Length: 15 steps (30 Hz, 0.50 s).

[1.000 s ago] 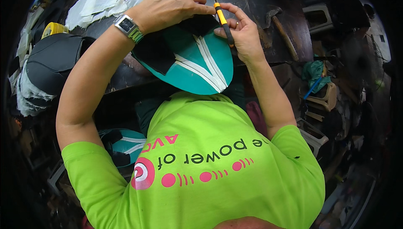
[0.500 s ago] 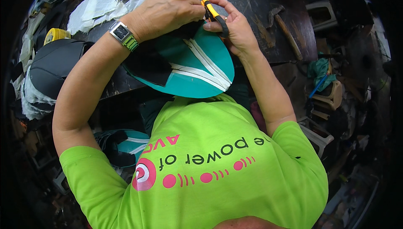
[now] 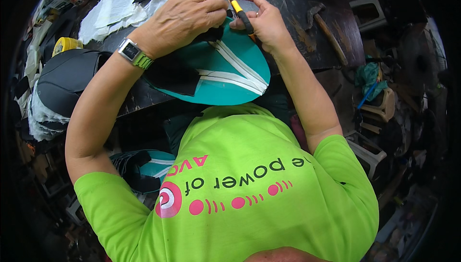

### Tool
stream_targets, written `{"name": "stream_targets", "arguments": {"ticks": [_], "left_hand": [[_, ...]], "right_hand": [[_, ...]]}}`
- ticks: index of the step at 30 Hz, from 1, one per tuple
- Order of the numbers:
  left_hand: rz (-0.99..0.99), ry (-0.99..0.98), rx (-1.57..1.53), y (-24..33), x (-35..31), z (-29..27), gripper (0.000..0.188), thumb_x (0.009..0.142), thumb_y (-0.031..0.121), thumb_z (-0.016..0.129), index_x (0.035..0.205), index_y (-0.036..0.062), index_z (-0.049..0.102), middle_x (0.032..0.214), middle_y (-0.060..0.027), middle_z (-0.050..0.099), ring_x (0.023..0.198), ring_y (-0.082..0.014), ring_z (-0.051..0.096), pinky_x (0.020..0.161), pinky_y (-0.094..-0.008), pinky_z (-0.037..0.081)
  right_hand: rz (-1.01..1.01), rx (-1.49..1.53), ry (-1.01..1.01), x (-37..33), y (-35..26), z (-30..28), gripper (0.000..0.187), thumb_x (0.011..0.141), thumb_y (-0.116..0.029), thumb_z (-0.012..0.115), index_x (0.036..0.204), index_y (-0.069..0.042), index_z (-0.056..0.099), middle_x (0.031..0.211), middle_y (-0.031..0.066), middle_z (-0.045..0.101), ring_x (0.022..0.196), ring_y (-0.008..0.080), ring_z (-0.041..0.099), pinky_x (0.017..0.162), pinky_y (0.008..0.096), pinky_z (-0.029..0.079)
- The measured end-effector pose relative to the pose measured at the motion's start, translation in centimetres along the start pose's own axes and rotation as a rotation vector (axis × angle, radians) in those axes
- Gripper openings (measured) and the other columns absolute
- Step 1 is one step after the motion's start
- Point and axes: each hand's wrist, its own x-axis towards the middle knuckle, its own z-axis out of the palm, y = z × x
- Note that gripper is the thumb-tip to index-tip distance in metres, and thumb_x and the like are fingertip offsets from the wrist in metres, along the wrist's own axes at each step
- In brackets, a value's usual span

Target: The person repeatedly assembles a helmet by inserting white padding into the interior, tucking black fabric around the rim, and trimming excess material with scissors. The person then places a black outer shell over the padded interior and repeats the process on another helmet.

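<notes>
My left hand [image 3: 185, 22], with a watch on its wrist, is closed on the top edge of a teal and black panel [image 3: 235, 94] with white strips in a V. Its pinched fingertips are partly hidden. In my right hand [image 3: 270, 27] is a pair of scissors [image 3: 238, 10] with yellow and black handles, the blades pointing away from me. My right thumb lies by the panel's edge and the forefinger is stretched out. The panel rests tilted between the table's edge and my green shirt.
On the dark table [image 3: 288, 7] lie a hammer [image 3: 329, 36] and white cloth pieces [image 3: 115, 10]. Black padded pieces [image 3: 69, 77] are stacked at left by a yellow tub [image 3: 66, 44]. Another teal piece [image 3: 152, 166] sits below the table's edge. Plastic stools [image 3: 367, 156] stand at right.
My left hand has shifted slightly left, away from the scissors. The scissors have turned and moved a little left in my right hand. The panel's lower edge has risen slightly.
</notes>
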Motion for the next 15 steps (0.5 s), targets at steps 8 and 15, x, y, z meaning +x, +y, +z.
{"name": "stream_targets", "arguments": {"ticks": [8,15], "left_hand": [[-0.22,-0.216,-0.283,0.5,-1.7,0.3,0.023,0.088,0.013,0.072,0.104,0.0076,0.056,0.097,-0.0125,0.068,0.098,-0.0315,0.067,0.091,-0.0431,0.051],[-0.239,-0.238,-0.203,1.1,-1.9,1.6,0.021,0.077,0.014,0.08,0.096,0.0095,0.073,0.105,-0.0045,0.065,0.105,-0.0226,0.061,0.095,-0.0371,0.045]], "right_hand": [[-0.224,-0.419,0.099,-0.5,-0.1,1.2,0.054,0.083,0.001,0.078,0.133,-0.007,0.063,0.071,0.0007,0.065,0.063,0.0063,0.058,0.058,0.0226,0.046],[-0.291,-0.614,0.108,-6.9,-3.5,-3.0,0.059,0.082,0.001,0.083,0.137,-0.004,0.063,0.086,-0.0026,0.062,0.079,0.004,0.055,0.072,0.019,0.044]]}}
